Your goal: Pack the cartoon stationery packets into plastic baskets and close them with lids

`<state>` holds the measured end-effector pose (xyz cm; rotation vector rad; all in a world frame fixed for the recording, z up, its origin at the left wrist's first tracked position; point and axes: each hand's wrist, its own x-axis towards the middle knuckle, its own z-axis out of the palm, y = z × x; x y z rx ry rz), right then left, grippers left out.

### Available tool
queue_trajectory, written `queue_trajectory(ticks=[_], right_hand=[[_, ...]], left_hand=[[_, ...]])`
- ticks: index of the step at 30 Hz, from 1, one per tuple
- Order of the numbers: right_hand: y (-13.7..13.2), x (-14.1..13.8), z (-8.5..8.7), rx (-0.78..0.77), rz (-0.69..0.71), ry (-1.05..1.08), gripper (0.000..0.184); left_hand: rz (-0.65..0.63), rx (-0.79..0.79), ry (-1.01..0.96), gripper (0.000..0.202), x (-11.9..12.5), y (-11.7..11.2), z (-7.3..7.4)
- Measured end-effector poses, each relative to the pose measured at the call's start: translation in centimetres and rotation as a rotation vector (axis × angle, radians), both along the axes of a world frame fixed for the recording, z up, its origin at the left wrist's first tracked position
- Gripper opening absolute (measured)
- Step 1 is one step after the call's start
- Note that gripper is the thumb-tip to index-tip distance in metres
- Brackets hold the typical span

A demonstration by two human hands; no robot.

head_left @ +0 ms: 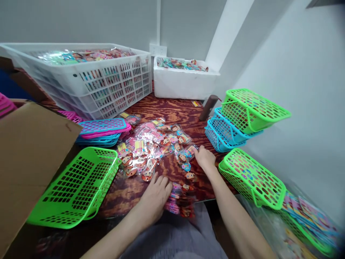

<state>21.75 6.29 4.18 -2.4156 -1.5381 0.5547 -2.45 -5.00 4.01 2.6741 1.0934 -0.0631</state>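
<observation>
A heap of small cellophane toy packets (153, 147) with cartoon figures lies in the middle of the dark wooden table (172, 111). My left hand (155, 196) rests flat at the table's near edge, fingers stretched out, touching a short stack of packets (179, 201). My right hand (204, 157) reaches further in, fingers curled down onto a packet (190, 151) at the heap's right edge. An empty green basket (78, 187) sits left of my left hand.
A large white crate (81, 77) and a white foam box (183, 81), both full of packets, stand at the back. Stacked green and blue baskets (237, 118) and another green basket (252, 178) line the right wall. Flat lids (102, 129) and cardboard (29, 154) lie left.
</observation>
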Motion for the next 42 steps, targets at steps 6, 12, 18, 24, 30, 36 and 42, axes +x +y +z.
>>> queue_trajectory(ticks=[6, 12, 18, 24, 30, 36, 42], right_hand=[[3.4, 0.2, -3.2, 0.091, -0.152, 0.078, 0.046], [2.1, 3.9, -2.0, 0.212, -0.206, 0.368, 0.047], [-3.6, 0.4, -4.1, 0.299, -0.165, 0.441, 0.023], [-5.7, -3.3, -3.9, 0.210, -0.054, 0.002, 0.035], [-5.3, -2.8, -2.9, -0.093, 0.033, -0.180, 0.047], [-5.7, -1.6, -1.8, 0.059, 0.080, -0.039, 0.014], [-7.9, -4.2, 0.3, 0.207, 0.466, -0.012, 0.017]], left_hand=[[0.016, -0.062, -0.002, 0.061, 0.2, -0.1, -0.4], [0.018, -0.041, -0.048, 0.064, 0.0, -0.2, -0.9], [0.018, -0.025, -0.058, 0.065, -0.1, -0.2, -1.6], [0.003, -0.004, -0.033, 0.062, -0.1, -0.2, -1.4], [0.003, -0.019, -0.032, 0.059, 0.0, -0.1, -1.3], [-0.029, -0.037, -0.035, 0.057, 0.2, 0.2, -1.0], [-0.018, 0.037, -0.111, 0.055, -0.1, 0.1, -1.4]])
